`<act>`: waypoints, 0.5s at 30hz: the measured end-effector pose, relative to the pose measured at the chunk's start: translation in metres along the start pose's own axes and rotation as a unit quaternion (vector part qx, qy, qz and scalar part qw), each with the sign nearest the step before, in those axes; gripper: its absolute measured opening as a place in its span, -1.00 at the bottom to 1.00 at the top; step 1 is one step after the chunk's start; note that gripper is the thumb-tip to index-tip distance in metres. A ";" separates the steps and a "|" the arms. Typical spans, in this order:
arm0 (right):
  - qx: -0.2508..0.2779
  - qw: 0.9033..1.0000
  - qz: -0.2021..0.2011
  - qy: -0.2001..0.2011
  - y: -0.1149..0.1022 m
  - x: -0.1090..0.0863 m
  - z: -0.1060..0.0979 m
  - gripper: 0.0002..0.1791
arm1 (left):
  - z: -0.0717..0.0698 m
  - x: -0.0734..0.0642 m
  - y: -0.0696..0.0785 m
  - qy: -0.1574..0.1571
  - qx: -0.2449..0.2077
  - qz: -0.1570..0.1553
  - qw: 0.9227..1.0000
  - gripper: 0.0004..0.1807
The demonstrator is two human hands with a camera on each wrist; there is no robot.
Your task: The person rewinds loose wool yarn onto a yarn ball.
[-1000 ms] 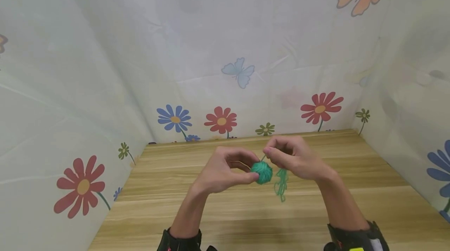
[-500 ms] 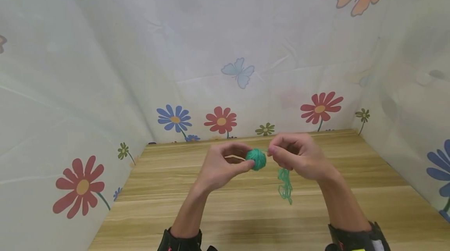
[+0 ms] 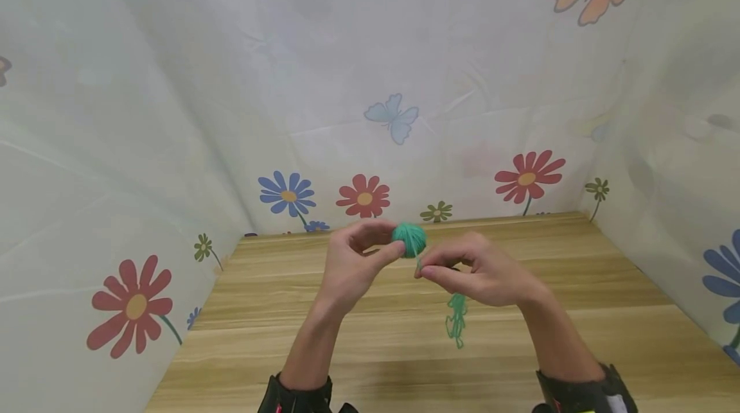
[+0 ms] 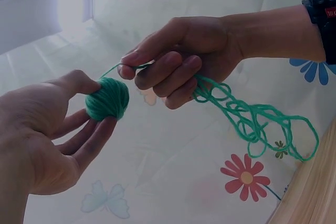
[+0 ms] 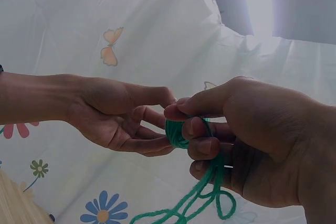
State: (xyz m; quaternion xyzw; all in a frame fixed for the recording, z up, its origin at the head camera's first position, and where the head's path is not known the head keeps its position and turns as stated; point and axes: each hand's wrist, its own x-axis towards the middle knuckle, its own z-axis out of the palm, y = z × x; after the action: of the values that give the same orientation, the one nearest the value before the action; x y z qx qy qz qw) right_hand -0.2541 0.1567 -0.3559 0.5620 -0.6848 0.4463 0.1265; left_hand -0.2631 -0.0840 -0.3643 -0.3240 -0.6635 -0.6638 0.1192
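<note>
A small green ball of yarn point(image 3: 409, 239) is held up over the table between the thumb and fingertips of my left hand point(image 3: 354, 265). Just to its right, my right hand point(image 3: 480, 272) pinches the strand running off the ball between thumb and index finger. In the left wrist view that strand stretches short and taut from the yarn ball point(image 4: 107, 99) to the right fingertips. Loose loops of green yarn point(image 4: 257, 119) pass through the right hand's curled lower fingers and dangle below it. The right wrist view has the ball point(image 5: 177, 134) partly hidden behind the right fingers.
A wood-grain table point(image 3: 277, 336) lies beneath both hands. Pale curtains point(image 3: 324, 47) printed with flowers and butterflies enclose it at the back and both sides. Dark bands with devices point(image 3: 584, 390) sit on the wrists.
My left hand has raised the ball up and to the left. The right hand has swung the strand from above the ball, round its right side, to below it. The loose loops sway along.
</note>
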 end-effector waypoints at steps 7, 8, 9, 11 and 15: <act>0.005 0.998 -0.050 -0.035 -0.008 0.004 0.001 -0.64 | -0.001 0.001 0.000 0.018 -0.018 0.003 1.000 -0.70; 0.013 0.997 -0.055 -0.047 -0.011 0.005 0.001 -0.64 | -0.002 0.002 0.000 0.022 -0.020 0.001 1.000 -0.69; 0.018 0.996 -0.059 -0.058 -0.013 0.007 0.001 -0.64 | -0.002 0.002 0.000 0.026 -0.021 0.000 0.999 -0.69; 0.028 0.994 -0.063 -0.079 -0.019 0.009 0.001 -0.64 | -0.002 0.001 0.001 0.031 -0.025 -0.004 0.999 -0.68; 0.031 0.993 -0.050 -0.099 -0.027 0.011 0.000 -0.66 | -0.002 0.001 0.001 0.028 -0.050 -0.002 0.998 -0.67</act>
State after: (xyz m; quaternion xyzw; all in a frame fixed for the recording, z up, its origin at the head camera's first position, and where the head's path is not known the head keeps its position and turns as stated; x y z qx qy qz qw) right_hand -0.2341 0.1505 -0.3357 0.6406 -0.6511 0.4022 0.0623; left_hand -0.2641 -0.0860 -0.3623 -0.3100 -0.6265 -0.7050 0.1199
